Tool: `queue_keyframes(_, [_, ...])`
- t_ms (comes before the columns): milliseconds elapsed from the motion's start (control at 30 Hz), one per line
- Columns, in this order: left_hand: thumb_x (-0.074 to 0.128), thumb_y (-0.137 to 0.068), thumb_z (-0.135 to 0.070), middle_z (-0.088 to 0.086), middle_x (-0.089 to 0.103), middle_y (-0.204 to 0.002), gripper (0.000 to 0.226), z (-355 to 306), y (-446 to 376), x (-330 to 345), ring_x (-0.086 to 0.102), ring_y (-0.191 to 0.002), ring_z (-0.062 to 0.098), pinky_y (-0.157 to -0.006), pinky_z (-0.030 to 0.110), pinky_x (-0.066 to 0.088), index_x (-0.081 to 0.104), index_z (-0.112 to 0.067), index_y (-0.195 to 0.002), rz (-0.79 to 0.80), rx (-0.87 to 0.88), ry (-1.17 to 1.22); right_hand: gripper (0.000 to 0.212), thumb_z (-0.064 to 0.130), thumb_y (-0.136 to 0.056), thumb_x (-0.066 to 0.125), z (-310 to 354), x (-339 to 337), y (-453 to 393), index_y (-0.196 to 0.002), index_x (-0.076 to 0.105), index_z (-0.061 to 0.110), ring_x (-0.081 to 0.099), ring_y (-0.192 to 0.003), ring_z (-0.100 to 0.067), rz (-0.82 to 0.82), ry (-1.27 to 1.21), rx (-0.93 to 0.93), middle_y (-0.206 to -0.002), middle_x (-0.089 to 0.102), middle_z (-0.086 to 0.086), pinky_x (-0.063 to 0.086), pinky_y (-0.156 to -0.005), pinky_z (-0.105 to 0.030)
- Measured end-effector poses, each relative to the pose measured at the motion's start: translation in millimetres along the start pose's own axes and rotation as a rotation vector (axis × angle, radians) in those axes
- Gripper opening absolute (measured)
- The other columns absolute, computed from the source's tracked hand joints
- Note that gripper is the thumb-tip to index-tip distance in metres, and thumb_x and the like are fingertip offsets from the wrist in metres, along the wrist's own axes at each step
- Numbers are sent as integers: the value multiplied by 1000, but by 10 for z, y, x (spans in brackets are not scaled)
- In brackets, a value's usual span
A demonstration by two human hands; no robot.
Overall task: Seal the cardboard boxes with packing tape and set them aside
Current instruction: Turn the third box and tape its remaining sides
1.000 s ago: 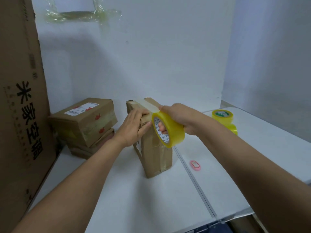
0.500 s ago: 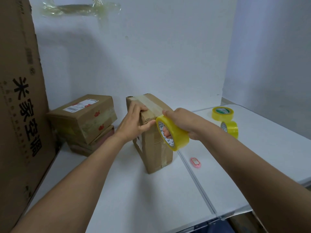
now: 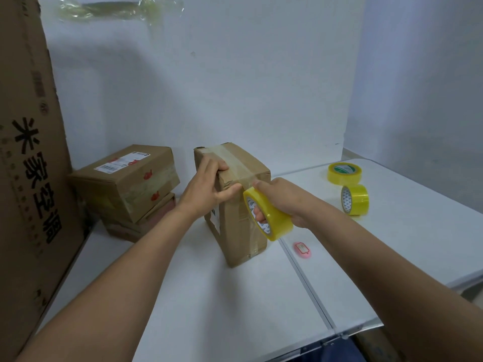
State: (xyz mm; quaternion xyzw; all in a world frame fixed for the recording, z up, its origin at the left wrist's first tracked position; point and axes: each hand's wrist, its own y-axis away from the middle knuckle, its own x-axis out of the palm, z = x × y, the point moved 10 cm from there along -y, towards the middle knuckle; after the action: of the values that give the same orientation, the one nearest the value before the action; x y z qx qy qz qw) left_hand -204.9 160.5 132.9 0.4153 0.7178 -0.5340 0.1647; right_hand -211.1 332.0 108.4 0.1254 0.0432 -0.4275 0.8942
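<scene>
Black characters, seemingly 米家空调, on tall cardboard carton [image 3: 28, 152]

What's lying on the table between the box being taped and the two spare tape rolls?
In the head view, only a small pink tag lies near the box; the table up to the spare rolls is otherwise bare.

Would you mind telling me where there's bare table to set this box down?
Bare table lies in front of the upright box, between the forearms. Right of the pink tag, below the spare tape rolls, is also bare. The stacked boxes crowd the back left.

Upright taped cardboard box [image 3: 236, 205], yellow tape roll [image 3: 269, 218] alongside
</scene>
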Motion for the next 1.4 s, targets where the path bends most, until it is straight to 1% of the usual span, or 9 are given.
queue_keyframes(233, [56,-75,-68,-12,45,-107,66,-26,1,-59,39,-114,19,-96,19,26,57,-14,-113,-74,29,-123,33,31,-103,43,-34,1,-15,-86,51,4,58,-55,-24,0,-2,-8,-72,61,-17,53,-54,-28])
queue_keyframes(433, [54,-74,-71,-14,40,-111,70,-70,-4,-87,37,-115,18,-100,28,33,55,-17,-119,-57,15,-170,30,34,-100,48,-182,23,-93,-90,51,5,60,-57,-28,-19,-10,24,-70,63,-17,53,-64,-36])
queue_keyframes(633, [55,-82,-60,-13,34,-123,62,-68,5,-221,45,-120,10,-105,28,36,43,-27,-133,47,11,30,43,45,-96,44,-251,-109,-98,-94,56,3,58,-48,-23,-34,14,93,-66,59,-15,50,-50,-22])
queue_keyframes(733, [41,-93,-59,-11,46,-121,48,-38,-301,-378,52,-113,9,-102,36,43,56,-24,-122,32,-41,3,67,65,-95,30,-204,-224,-232,-119,57,8,63,-82,-25,-116,301,72,-101,67,-16,52,-81,-22])
queue_keyframes(833, [25,-105,-46,4,51,-138,50,185,-596,-320,45,-130,23,-109,37,31,53,-14,-132,203,-219,-153,80,71,-93,22,-189,-157,-356,-121,55,4,65,-79,-22,-61,469,89,-70,71,-11,46,-100,-39])
queue_keyframes(967, [17,-107,-34,15,52,-131,43,598,-681,-8,46,-115,27,-93,36,32,51,-10,-115,533,-393,-337,80,68,-95,19,-160,-140,-426,-122,55,2,65,-68,-20,-22,519,117,-62,66,-9,46,-86,-32])
queue_keyframes(1100, [21,-105,-29,19,51,-128,38,639,-728,94,47,-119,33,-106,48,34,51,-6,-110,566,-436,-391,80,68,-96,20,-226,-171,-487,-120,55,0,63,-53,-17,10,474,140,-51,63,-7,47,-65,-28])
queue_keyframes(1267, [17,-107,-35,9,15,-163,53,-20,-434,326,11,-150,24,-120,49,11,24,-10,-153,690,-267,-505,72,66,-96,24,-196,-131,-493,-120,53,4,61,-42,-13,20,381,119,-68,64,-11,47,-46,-20])
queue_keyframes(1400, [16,-106,-38,6,9,-164,56,-362,-188,420,4,-151,20,-122,46,4,14,-13,-156,627,-161,-520,71,61,-99,19,-172,-28,-540,-123,55,5,59,-78,-20,8,402,60,-104,67,-20,55,-77,-28])
